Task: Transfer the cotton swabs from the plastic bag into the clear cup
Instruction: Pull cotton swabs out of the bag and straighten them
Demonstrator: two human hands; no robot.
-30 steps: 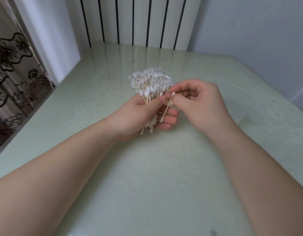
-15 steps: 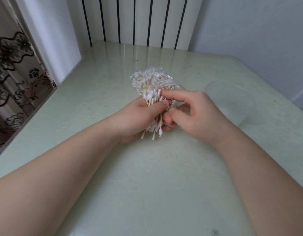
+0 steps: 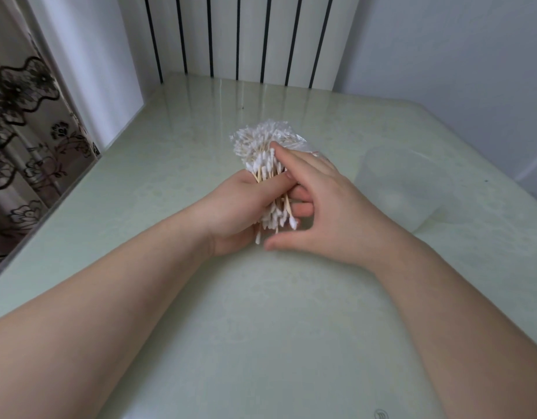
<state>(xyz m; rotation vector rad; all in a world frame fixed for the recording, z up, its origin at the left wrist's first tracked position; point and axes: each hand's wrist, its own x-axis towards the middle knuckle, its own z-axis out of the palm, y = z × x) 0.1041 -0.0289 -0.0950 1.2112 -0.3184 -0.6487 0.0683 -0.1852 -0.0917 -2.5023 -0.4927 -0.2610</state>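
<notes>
Head view: left grip clasps seemingly light, slippery white-tipped wooden cotton swabs mid-shaft; right grip, spread loose, touches their ends.

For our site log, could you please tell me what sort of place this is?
Probably a room at home: a flowered curtain, a glossy pale green table, and a white slatted wall panel behind it.

Glossy pale-green table, clear cup at right.

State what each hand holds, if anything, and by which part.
The left hand grips the cotton swabs around the sticks' middle. The right hand only touches their upper tips.
</notes>
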